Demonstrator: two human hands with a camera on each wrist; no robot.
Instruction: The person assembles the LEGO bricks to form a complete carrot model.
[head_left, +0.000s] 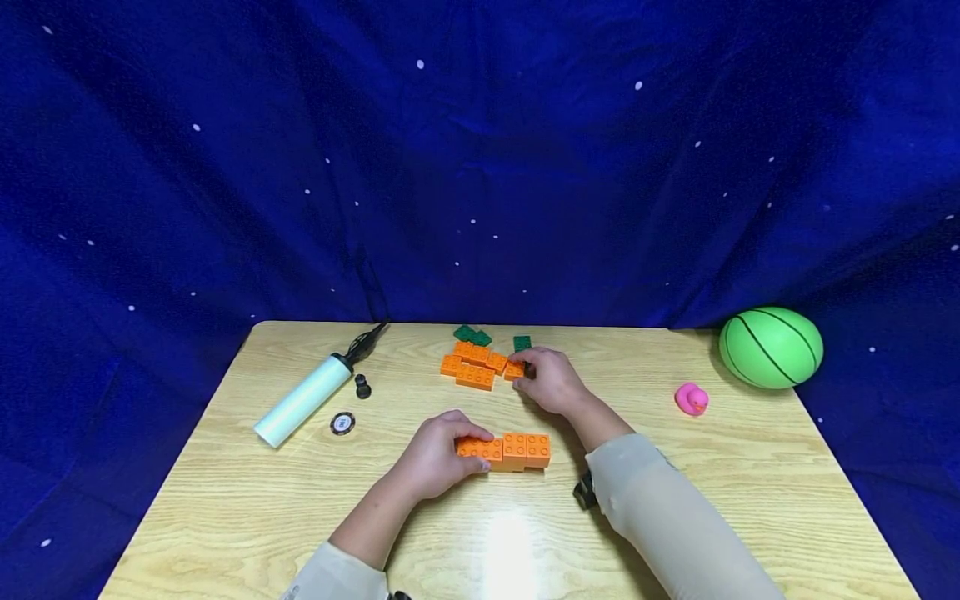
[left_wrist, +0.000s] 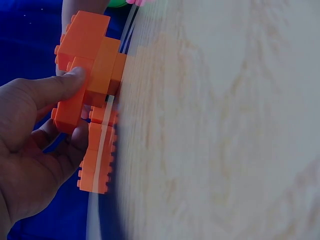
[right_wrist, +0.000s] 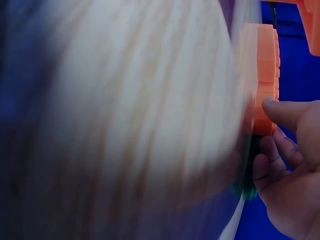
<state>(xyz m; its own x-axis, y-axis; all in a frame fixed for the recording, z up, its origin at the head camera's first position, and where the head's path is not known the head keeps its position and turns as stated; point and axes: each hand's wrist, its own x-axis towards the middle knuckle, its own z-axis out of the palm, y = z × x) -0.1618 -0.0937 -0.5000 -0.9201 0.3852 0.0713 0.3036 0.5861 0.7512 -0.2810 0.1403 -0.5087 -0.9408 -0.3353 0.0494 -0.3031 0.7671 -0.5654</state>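
An assembled orange block piece [head_left: 514,451] lies near the table's middle, its right part standing higher than its left. My left hand [head_left: 435,457] grips its left end, thumb on the near side and fingers on the far side; the left wrist view shows the thumb on the orange blocks [left_wrist: 100,65]. Farther back, my right hand [head_left: 553,382] holds a small orange block [head_left: 513,370] at the right end of a group of loose orange blocks [head_left: 475,377]. In the right wrist view the thumb touches that block [right_wrist: 264,117].
Green blocks [head_left: 472,336] lie behind the orange group, another green block [head_left: 522,342] beside them. At the left are a pump [head_left: 303,400], a black pawn [head_left: 363,387] and a chip [head_left: 342,423]. A pink duck [head_left: 692,399] and green ball [head_left: 771,347] are at the right.
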